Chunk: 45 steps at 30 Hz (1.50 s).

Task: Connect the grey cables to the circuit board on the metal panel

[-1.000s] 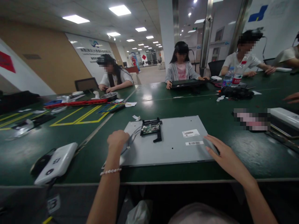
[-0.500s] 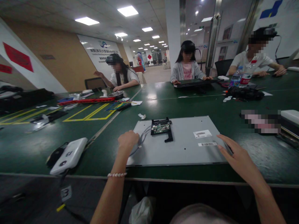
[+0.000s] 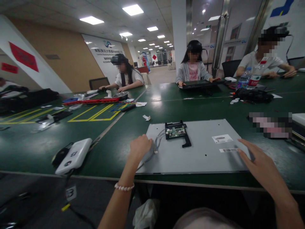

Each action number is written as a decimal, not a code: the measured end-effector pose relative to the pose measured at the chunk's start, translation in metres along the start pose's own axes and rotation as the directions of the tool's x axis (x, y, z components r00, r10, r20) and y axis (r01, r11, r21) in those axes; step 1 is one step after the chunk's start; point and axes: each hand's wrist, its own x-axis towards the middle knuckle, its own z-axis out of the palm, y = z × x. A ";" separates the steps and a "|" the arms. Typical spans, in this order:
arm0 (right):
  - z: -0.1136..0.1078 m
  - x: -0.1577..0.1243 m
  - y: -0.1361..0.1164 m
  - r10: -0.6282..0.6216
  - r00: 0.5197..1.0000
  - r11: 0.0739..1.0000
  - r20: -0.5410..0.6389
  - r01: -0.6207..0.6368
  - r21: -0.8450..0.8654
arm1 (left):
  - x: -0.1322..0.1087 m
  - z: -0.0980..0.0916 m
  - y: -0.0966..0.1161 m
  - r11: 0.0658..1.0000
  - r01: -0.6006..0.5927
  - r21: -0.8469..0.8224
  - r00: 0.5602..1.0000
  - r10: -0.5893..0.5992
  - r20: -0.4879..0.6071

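A grey monitor panel (image 3: 186, 159) lies flat on the green table in front of me, its back facing up. On its upper part sits a small green circuit board (image 3: 175, 131) in a black plastic frame (image 3: 186, 141). Grey cables (image 3: 159, 139) run from the board toward the left edge. My left hand (image 3: 140, 148) is closed at that left edge, its fingertips hidden. At the right edge, my right hand (image 3: 258, 159) holds the panel with thumb and fingers, near two white labels (image 3: 222, 138).
A white power bank (image 3: 75, 156) with a black cable lies left. Paper scraps (image 3: 146, 117) are beyond the panel. Plastic bottles (image 3: 254, 78) and a black bundle (image 3: 254, 95) stand far right. Three people sit across the table, one at a black flat panel (image 3: 202, 84).
The monitor panel has slid to the right across the table, with both my hands moving along at its edges. Across the table, the left person's raised hand has come down.
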 end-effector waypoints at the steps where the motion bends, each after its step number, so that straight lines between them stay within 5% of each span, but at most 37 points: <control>1: -0.001 -0.001 0.002 -0.002 1.000 1.000 -0.007 0.002 -0.009 | -0.003 0.000 0.003 1.000 -0.006 0.003 1.000 0.006 -0.004; 8: 0.004 -0.003 0.024 -0.049 0.998 0.996 -0.047 0.046 -0.078 | -0.019 -0.004 0.022 0.999 -0.001 0.051 0.999 0.004 -0.048; 18: 0.018 -0.001 0.036 -0.177 0.984 0.943 0.014 0.174 -0.285 | -0.029 0.013 0.046 0.991 0.121 0.058 0.957 -0.101 -0.271; 45: 0.014 -0.003 0.026 -0.165 0.986 0.926 0.017 0.161 -0.342 | -0.027 0.019 0.040 0.991 0.116 0.059 0.946 -0.092 -0.310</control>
